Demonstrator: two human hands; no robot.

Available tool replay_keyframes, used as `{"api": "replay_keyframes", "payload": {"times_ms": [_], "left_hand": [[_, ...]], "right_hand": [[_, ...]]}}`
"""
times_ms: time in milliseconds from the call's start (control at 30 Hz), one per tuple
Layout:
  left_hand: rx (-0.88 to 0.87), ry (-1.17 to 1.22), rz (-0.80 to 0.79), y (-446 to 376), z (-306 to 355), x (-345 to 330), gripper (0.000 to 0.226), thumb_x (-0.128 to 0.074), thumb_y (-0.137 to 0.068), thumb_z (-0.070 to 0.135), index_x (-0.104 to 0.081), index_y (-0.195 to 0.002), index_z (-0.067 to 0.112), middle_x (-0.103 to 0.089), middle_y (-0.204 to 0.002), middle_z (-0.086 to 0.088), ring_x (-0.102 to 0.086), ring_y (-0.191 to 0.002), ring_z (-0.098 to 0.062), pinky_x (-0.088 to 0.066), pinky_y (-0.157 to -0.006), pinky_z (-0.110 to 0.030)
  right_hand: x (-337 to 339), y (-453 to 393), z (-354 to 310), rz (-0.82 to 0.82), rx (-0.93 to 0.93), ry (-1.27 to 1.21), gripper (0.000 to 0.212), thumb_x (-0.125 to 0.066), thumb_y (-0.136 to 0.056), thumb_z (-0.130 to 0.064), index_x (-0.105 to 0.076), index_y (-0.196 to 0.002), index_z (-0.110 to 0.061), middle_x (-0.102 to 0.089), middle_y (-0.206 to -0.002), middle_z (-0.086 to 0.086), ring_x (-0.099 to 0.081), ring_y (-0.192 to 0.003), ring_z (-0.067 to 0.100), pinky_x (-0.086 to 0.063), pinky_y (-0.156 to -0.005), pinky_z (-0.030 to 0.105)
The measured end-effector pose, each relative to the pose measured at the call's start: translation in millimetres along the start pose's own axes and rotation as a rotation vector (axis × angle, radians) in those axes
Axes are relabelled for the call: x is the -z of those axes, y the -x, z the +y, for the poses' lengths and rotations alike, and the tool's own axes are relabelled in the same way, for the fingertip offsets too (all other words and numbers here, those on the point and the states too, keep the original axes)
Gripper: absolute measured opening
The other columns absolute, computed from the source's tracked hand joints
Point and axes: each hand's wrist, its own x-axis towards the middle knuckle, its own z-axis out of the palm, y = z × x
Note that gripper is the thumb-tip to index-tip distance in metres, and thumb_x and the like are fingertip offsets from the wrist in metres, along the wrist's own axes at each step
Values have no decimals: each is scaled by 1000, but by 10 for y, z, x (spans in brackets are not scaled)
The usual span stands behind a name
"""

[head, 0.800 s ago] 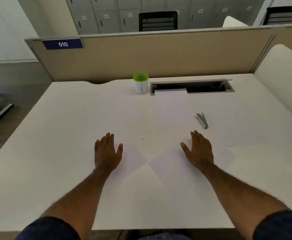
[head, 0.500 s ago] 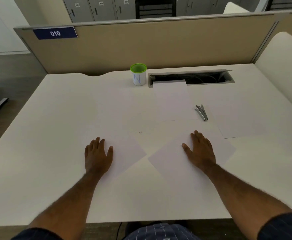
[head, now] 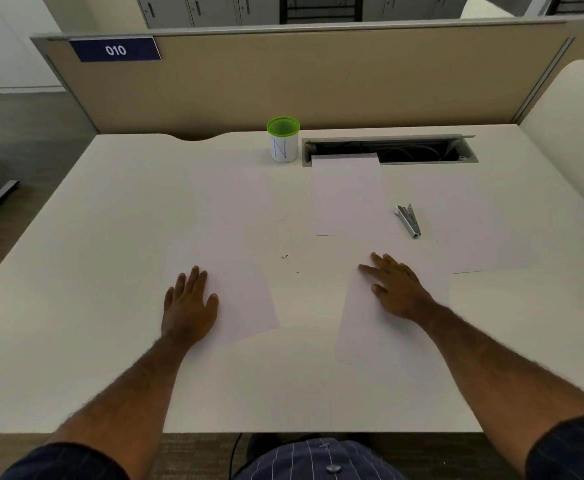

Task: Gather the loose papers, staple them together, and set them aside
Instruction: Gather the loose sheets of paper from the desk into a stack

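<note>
A white bench (head: pixel 110 341) is carrying several loose white sheets that are lying apart from one another, pale against the surface and hard to trace at their edges. A white cup with a green rim (head: pixel 283 140) is standing upright near the far edge, just left of an open cable slot (head: pixel 422 152) in the benchtop, where wires are showing. One sheet (head: pixel 347 199) is lying with its far edge lapping over the front lip of that slot. A small metal stapler (head: pixel 409 220) is resting on its own just right of this sheet, well clear of both hands. Another sheet (head: pixel 470 244) is lying further right, its near edge showing as a thin dark line. Behind the bench a tan partition (head: pixel 318 81) is standing, with a blue label reading 010 (head: pixel 115 50) at its top left. Nothing is standing between the hands and the sheets. The left hand (head: pixel 188 306) is lying palm down on the left part of a tilted sheet (head: pixel 249 306), fingers stretched forward and close together, thumb out to the side, gripping nothing. The right hand (head: pixel 396 289) is pressing flat on the upper part of another sheet (head: pixel 370 334), angled toward the left, its fingers spread slightly apart and holding nothing. Both forearms are reaching straight out from dark sleeves at the near edge.
</note>
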Motion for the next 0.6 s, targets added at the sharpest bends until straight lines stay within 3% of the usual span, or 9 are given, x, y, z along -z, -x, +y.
{"api": "replay_keyframes", "payload": {"times_ms": [67,133,233,300,433,600], "left_hand": [[8,22,-7,-19,-10,41,63,-41,-99,31,-19,-156,19,-7,-166,1,-3,-152,-23,-4,-122,-44],[58,56,40,-35,15,94,66,-46,-97,29,-20,-156,15,-10,-165,-4,-8,-152,-26,-8,-121,-44],[243,150,159,-72,75,205,74,-58,-91,35,-28,-151,5,-28,-159,-15,-28,-143,-37,-24,-115,-49],[380,172,195,-127,91,274,78,-64,-85,42,-35,-145,1,-40,-148,-21,-38,-133,-42,-33,-107,-52],[637,175,124,-247,87,385,86,-73,-71,56,-48,-129,-2,-48,-132,-23,-44,-122,-41,-39,-100,-52],[754,214,0,-365,94,443,90,-84,-61,54,-52,-126,0,-50,-128,-23,-47,-120,-40,-46,-98,-51]], "right_hand": [[54,-19,-1,7,-4,-42,52,-46,-94,-21,-37,-144,-35,-16,-160,-6,-9,-148,15,-7,-118,35],[104,-9,11,128,-58,-95,52,-58,-88,-28,-45,-138,-27,-29,-156,-1,-22,-145,18,-19,-116,36],[199,77,12,452,-368,-157,59,-69,-76,-48,-53,-123,-15,-52,-130,9,-47,-123,30,-43,-96,44],[271,133,26,548,-616,-144,70,-70,-71,-57,-51,-118,-9,-52,-118,15,-49,-111,35,-46,-84,46],[356,181,110,365,-937,-231,95,-75,-65,-58,-34,-131,-4,-39,-131,24,-41,-120,40,-44,-89,52],[366,190,171,220,-999,-232,102,-76,-65,-60,-30,-132,2,-40,-132,25,-41,-121,38,-41,-92,41]]}}
